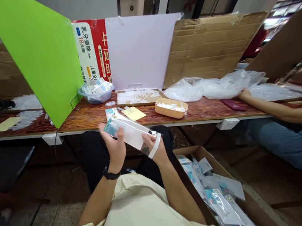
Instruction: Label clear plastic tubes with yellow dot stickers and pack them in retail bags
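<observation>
A clear plastic packaging bag [132, 131] with a white card and a blue printed end is held up over my lap, just in front of the table edge. My left hand [114, 144] grips its blue end, thumb on top. At the opposite end, my right hand [156, 148] pinches the bag beside a white strip with a clear flap. What exactly lies inside the bag is hard to make out. Behind it on the table lie a printed packet [111, 113] and a yellow paper pad [133, 113].
On the table stand a bowl of small packets [98, 97], a shallow cardboard tray [138, 102], a tan dish of white pieces [172, 114] and large plastic bags [206, 87]. A green divider [39, 57] rises at left. A carton [253, 203] of filled packets sits low right. A co-worker's arm [280, 110] reaches in.
</observation>
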{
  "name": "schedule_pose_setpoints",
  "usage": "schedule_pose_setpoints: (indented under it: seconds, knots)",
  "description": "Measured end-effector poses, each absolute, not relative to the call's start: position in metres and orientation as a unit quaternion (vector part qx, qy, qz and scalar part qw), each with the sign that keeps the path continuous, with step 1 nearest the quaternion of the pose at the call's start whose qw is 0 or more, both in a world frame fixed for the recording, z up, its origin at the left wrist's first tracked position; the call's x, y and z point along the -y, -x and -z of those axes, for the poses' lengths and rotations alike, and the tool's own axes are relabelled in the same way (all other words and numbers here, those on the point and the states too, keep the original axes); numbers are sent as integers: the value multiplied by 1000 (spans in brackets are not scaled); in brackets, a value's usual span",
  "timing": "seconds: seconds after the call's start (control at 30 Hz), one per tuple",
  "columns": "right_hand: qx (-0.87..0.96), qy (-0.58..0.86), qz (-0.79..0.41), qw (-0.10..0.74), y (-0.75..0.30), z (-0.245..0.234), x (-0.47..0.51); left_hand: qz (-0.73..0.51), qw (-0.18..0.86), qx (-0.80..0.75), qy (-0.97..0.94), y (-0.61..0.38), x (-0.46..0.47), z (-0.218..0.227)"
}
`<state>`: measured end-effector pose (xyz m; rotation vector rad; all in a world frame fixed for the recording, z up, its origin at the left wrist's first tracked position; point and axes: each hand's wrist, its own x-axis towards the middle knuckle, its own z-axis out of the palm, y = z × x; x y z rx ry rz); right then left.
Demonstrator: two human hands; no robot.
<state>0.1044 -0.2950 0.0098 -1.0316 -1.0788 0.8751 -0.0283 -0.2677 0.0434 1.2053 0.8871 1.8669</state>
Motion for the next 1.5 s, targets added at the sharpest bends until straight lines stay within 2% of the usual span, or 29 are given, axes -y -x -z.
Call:
schedule_pose_setpoints:
  seconds: [0.07,0.1,0.17,0.33,0.5,0.6,0.67,0.73,0.83,1.03,1.13,1.2,1.33,1.5]
  knots:
    - [507,474,-374,615,-113,-15,298,-735,162,-383,-536,39,267,-50]
    - [523,478,-370,601,-118,-18,300,-708,106,-382,-585,44,267,-55]
    - [561,478,-364,570,-127,-24,306,-611,95,-360,-699,50,266,-65]
    - [656,450,-396,459,-140,-35,320,-352,264,-256,-861,45,255,-83]
    - [684,440,-406,416,-147,-29,318,-209,508,-135,-824,33,244,-79]
    - [647,437,-394,486,-149,-22,311,-260,611,-177,-726,30,242,-70]
    - [573,409,-401,586,-148,-18,307,-354,631,-227,-652,28,242,-64]
    - [520,369,-421,645,-144,-17,305,-447,616,-266,-592,27,243,-59]
    - [514,402,-384,653,-133,-19,307,-516,583,-292,-555,25,248,-58]
    - [481,440,-261,712,-117,-27,312,-557,587,-286,-514,29,253,-63]
    - [477,447,-217,724,-117,-27,310,-579,545,-288,-533,35,249,-62]
    - [468,460,-222,721,-116,-25,307,-573,530,-298,-549,40,247,-62]
    - [443,452,-281,721,-110,-21,306,-502,586,-330,-544,47,250,-63]
    - [468,416,-209,751,-101,-24,312,-562,563,-315,-518,42,266,-65]
